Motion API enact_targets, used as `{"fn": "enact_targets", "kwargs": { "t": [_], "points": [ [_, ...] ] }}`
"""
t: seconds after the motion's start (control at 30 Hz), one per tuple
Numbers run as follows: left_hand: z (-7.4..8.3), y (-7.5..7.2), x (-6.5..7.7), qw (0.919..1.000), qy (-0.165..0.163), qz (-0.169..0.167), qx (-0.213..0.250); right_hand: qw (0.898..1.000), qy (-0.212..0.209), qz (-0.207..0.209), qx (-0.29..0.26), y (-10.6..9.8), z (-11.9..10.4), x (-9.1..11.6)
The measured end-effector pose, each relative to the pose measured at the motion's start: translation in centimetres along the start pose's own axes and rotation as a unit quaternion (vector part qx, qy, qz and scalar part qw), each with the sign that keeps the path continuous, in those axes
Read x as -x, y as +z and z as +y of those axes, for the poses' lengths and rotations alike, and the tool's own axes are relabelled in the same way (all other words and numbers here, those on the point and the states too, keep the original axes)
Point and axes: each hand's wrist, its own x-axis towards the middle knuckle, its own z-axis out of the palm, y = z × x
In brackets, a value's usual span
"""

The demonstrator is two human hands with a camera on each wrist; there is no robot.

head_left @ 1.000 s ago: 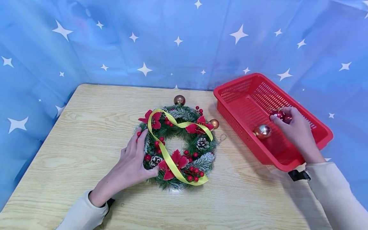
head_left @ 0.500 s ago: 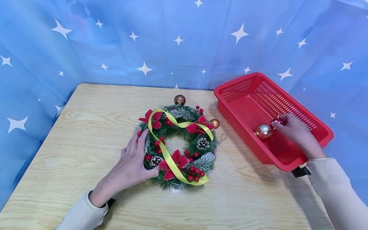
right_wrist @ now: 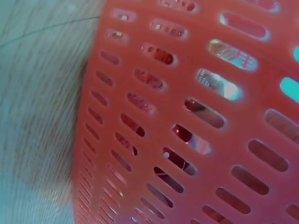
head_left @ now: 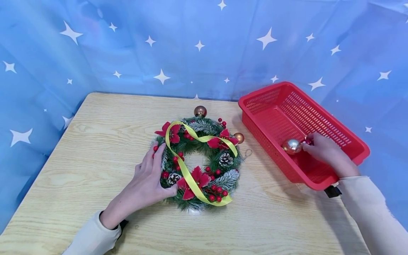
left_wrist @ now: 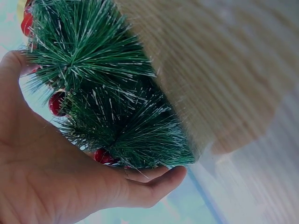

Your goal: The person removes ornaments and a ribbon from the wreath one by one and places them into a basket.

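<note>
Wreath (head_left: 227,180) flat on counter (head_left: 95,159), centre of frame. Left hand (head_left: 147,180) grips its left edge, thumb and fingers spread apart around the greenery. Right hand (head_left: 328,150) is inside the red basket (head_left: 261,141), right side of frame, fingers pinching a red ornament (head_left: 307,141). Right wrist view is mostly basket wall, so exact grip hidden.

Risks, my judgement: red ornament is small and looks glossy; a light pinch could let it slip, especially on a lift. Large gold ball (head_left: 292,146) is right by the fingertips, contact unclear; a nudge would probably roll it. Basket rim sits close under the right wrist, so a low lift might snag or drag the basket.

Yellow ribbon (head_left: 191,182) looks loosely draped; a left-hand tug could shift it or turn the wreath. Brown ball (head_left: 200,111) at wreath's top edge and small gold ball (head_left: 239,137) at upper right could get knocked if the wreath swings. Squeezing too hard may bend sprigs or loosen berries.
</note>
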Motion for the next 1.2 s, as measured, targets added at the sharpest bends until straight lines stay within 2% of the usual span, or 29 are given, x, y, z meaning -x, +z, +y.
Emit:
{"fn": "enact_targets", "kwargs": {
  "t": [0.17,0.43,0.53,0.7,0.9,1.03,1.13,1.2],
  "points": [
    [0.0,0.0,0.0,1.0,-0.001,0.002,0.0,1.0,0.0,-0.002,0.013,0.2,-0.1,-0.2],
    [0.2,0.0,-0.1,1.0,-0.004,0.004,-0.004,1.0,0.006,-0.002,-0.001,0.3,-0.1,-0.3],
    [0.2,0.1,-0.1,1.0,-0.003,0.002,-0.001,1.0,0.003,0.016,0.006,0.3,0.0,-0.2],
    [0.2,0.2,-0.1,1.0,-0.004,0.0,0.001,0.995,-0.033,0.089,0.015,0.7,-1.6,0.5],
    [0.2,0.2,0.0,1.0,-0.003,0.005,0.0,0.98,-0.105,0.17,0.014,2.5,-6.5,2.5],
    [0.1,0.2,0.1,1.0,-0.002,0.007,0.0,0.958,-0.198,0.209,0.0,4.4,-9.2,4.0],
    [0.1,0.1,0.1,1.0,-0.005,0.005,0.002,0.939,-0.277,0.203,-0.017,6.0,-10.6,4.6],
    [0.1,0.0,0.1,1.0,-0.008,0.001,0.004,0.933,-0.313,0.175,-0.027,7.1,-11.3,5.1]
  ]
}}
